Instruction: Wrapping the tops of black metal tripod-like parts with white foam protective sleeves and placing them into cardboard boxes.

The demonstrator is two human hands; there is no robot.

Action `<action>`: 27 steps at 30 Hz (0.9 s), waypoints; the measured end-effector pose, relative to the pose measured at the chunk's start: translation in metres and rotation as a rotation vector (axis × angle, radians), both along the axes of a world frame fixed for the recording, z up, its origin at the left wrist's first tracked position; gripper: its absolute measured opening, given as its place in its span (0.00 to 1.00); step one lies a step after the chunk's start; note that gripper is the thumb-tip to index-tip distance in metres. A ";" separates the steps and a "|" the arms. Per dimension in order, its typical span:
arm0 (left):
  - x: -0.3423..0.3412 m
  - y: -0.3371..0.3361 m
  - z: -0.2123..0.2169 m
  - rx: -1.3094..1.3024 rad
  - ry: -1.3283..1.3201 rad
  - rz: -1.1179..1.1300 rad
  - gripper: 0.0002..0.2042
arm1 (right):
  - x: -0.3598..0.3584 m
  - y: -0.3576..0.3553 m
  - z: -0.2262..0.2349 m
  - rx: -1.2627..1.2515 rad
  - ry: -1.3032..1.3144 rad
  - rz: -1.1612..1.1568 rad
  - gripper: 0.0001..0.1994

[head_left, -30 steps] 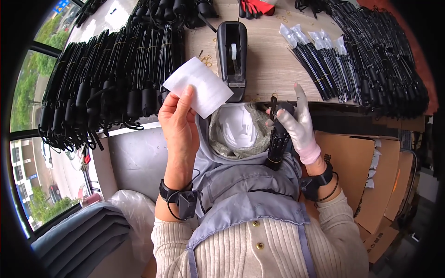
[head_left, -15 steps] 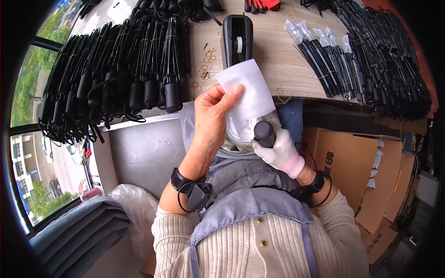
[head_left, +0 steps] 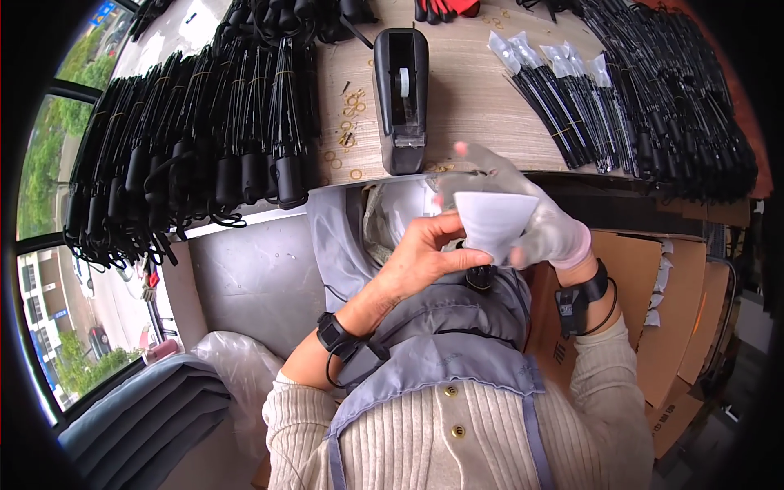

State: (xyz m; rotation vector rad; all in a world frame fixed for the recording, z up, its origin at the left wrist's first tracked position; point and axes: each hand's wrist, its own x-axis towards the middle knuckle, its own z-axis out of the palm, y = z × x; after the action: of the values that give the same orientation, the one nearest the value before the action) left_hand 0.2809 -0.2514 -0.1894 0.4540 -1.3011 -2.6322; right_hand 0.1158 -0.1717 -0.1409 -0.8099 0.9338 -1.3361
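Note:
My left hand (head_left: 420, 255) is bare and closed, thumb and fingers pinching a white sheet (head_left: 496, 219) that curves into a cone-like wrap. Just below the sheet shows a black, dark-ended piece (head_left: 478, 276), probably the handle; most of it is hidden. My right hand (head_left: 535, 208), in a white glove with bare fingertips, is beside the sheet, fingers stretched out and apart, the thumb close to its lower edge. Whether that thumb touches the sheet I cannot tell. A black tape dispenser (head_left: 402, 102) stands on the table beyond both hands.
Bundled black umbrella frames with handles (head_left: 175, 155) cover the table's left; more black bundles (head_left: 678, 114) and plastic-tipped rods (head_left: 563, 106) lie right. Rubber bands (head_left: 349, 114) are scattered by the dispenser. A cardboard box (head_left: 621, 302) stands at lower right, a grey bin (head_left: 253, 269) at left.
The flat sheet has come down and right and now curves round. My right hand has moved up and right, its fingers spreading from their grip on the black handle.

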 end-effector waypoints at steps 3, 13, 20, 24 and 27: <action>0.006 0.007 -0.012 0.006 -0.084 0.053 0.19 | -0.001 0.009 -0.021 0.081 0.191 0.035 0.32; -0.028 -0.115 0.024 -1.228 -0.413 0.510 0.06 | 0.021 0.008 -0.043 0.246 0.306 -0.181 0.09; -0.029 -0.092 0.025 -0.634 -0.403 0.328 0.06 | -0.003 -0.047 -0.036 0.447 0.476 0.475 0.08; 0.042 -0.022 0.029 -0.663 -0.254 0.243 0.05 | -0.008 -0.071 -0.029 0.569 0.440 0.640 0.08; 0.054 -0.016 -0.007 -0.386 -0.371 0.283 0.06 | 0.006 -0.074 -0.022 0.728 0.240 0.834 0.10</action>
State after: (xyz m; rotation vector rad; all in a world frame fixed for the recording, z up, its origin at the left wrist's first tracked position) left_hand 0.3353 -0.2669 -0.1961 1.0075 -1.6590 -2.0649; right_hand 0.1221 -0.2460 -0.1625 -0.6618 1.0058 -0.1426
